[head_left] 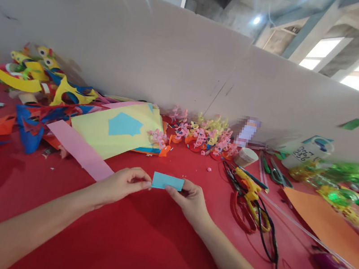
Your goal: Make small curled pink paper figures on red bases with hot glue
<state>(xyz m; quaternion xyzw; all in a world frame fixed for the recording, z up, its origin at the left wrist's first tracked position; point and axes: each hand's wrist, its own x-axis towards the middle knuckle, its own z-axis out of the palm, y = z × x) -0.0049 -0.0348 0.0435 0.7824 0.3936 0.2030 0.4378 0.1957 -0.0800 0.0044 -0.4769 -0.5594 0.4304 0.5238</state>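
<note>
Above the red table (134, 245), the left hand (124, 185) and right hand (191, 200) each pinch one end of a small blue paper slip (168, 181), fingertips clamped on its edges, holding it level between them. A light, even pinch at both ends should keep it flat and uncreased. Beyond lie a pink strip (79, 150), scissors (252, 193) and a yellow sheet (98, 133).

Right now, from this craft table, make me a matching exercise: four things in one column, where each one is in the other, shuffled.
1 blue paper slip
2 pink paper strip
3 orange sheet
4 paper cup

A near the back wall
B pinched between left hand and right hand
C beside the yellow sheet
D right of the scissors

Pairs: 1-B, 2-C, 3-D, 4-A
</note>
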